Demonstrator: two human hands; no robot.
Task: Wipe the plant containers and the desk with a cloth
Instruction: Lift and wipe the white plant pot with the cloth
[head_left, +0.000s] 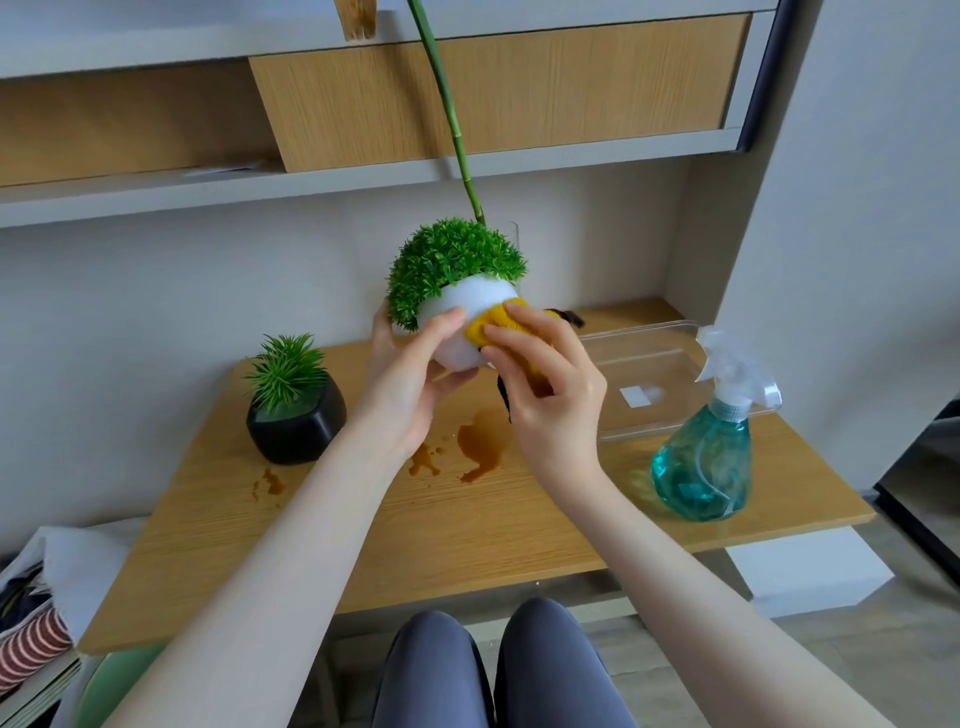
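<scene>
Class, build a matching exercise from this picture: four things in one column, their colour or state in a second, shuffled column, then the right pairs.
1 white pot
2 black pot
3 spray bottle
4 cloth

a standing on the desk's left side
b yellow, pressed on a pot
c held up, tilted
d holds blue liquid

Pairs: 1-c, 2-a, 3-d, 4-b

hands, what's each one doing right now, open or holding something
Left hand: closed around the white pot, holding it up off the desk.
Right hand: closed on the yellow cloth, pressing it against the pot.
</scene>
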